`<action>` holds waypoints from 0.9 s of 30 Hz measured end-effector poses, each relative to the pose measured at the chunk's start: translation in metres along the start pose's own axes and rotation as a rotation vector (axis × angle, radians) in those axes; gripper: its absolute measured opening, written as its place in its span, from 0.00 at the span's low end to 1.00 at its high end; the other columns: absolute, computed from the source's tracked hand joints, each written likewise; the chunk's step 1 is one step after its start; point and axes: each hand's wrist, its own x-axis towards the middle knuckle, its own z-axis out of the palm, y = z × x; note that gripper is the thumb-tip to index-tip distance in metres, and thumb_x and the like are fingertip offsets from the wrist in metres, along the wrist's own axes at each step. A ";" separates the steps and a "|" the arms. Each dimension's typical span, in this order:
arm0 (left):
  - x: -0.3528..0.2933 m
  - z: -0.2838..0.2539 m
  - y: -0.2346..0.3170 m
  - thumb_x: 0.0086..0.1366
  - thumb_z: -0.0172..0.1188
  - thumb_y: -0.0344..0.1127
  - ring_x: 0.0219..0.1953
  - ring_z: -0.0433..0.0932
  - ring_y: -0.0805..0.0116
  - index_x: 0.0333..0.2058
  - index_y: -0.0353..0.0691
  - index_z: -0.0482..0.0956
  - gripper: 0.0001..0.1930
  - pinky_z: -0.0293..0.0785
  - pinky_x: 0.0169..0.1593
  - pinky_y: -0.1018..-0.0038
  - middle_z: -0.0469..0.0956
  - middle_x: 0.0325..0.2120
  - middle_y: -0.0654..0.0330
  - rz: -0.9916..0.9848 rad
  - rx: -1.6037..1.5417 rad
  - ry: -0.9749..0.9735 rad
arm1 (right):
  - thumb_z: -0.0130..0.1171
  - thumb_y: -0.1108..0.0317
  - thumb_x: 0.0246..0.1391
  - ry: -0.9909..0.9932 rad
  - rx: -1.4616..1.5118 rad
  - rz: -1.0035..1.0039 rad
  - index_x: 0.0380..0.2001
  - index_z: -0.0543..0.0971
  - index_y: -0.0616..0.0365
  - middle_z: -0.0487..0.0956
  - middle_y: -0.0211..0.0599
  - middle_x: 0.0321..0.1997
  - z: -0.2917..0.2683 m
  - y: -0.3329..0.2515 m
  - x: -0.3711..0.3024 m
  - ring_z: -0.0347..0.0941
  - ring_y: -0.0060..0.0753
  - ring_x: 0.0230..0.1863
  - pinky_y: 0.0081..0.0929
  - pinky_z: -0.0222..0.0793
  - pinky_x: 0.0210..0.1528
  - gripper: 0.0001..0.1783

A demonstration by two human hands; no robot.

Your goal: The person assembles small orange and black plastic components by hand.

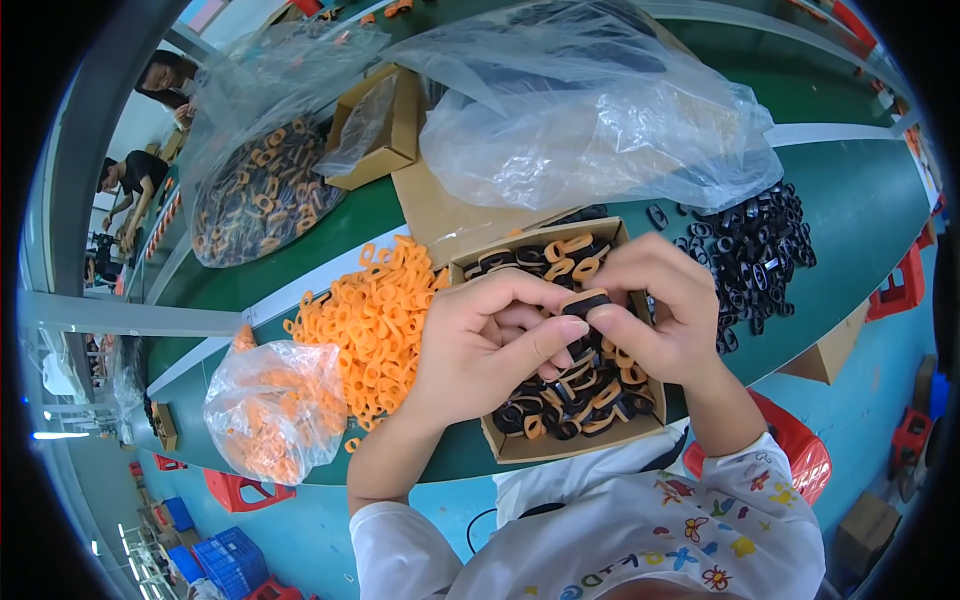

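Note:
Between the fingertips of both hands is a small oval plastic piece (pixel 585 303), black with an orange part fitted along it. My left hand (pixel 480 345) pinches its left end with thumb and forefinger. My right hand (pixel 665 305) grips the right end with thumb and fingers. Both hands are above an open cardboard box (pixel 570 447) holding many similar black-and-orange pieces. A heap of orange oval rings (pixel 375 325) lies left of my left hand. Beyond my right hand is a spread of black oval rings (pixel 755 260). The hands hide part of the box's contents.
A clear bag with orange rings (pixel 275 410) sits at the table's near left edge. Farther off are a large clear plastic bag (pixel 600 130), a bag of black-and-orange pieces (pixel 265 190) and a small cardboard box (pixel 385 165). People (pixel 140 185) work at far left. A red stool (pixel 785 445) stands nearby.

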 end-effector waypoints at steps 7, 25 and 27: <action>0.003 -0.004 0.010 0.67 0.61 0.30 0.25 0.81 0.73 0.40 0.31 0.76 0.08 0.80 0.27 0.79 0.81 0.28 0.55 -0.200 -0.107 -0.053 | 0.67 0.70 0.49 -0.091 0.076 0.049 0.29 0.81 0.64 0.77 0.37 0.28 -0.002 0.001 -0.004 0.71 0.26 0.28 0.20 0.63 0.30 0.08; 0.006 -0.012 0.009 0.58 0.64 0.19 0.29 0.78 0.81 0.43 0.31 0.76 0.14 0.74 0.28 0.85 0.77 0.33 0.63 -0.004 0.340 0.060 | 0.67 0.65 0.47 0.015 -1.068 0.431 0.42 0.82 0.59 0.81 0.43 0.34 -0.050 0.071 -0.009 0.77 0.43 0.34 0.37 0.67 0.39 0.17; 0.007 -0.016 0.005 0.58 0.65 0.19 0.28 0.77 0.83 0.44 0.33 0.77 0.15 0.72 0.28 0.87 0.77 0.35 0.63 0.077 0.456 0.048 | 0.67 0.65 0.47 -0.008 -1.082 0.387 0.43 0.83 0.57 0.82 0.42 0.35 -0.045 0.072 -0.008 0.78 0.43 0.34 0.39 0.66 0.42 0.18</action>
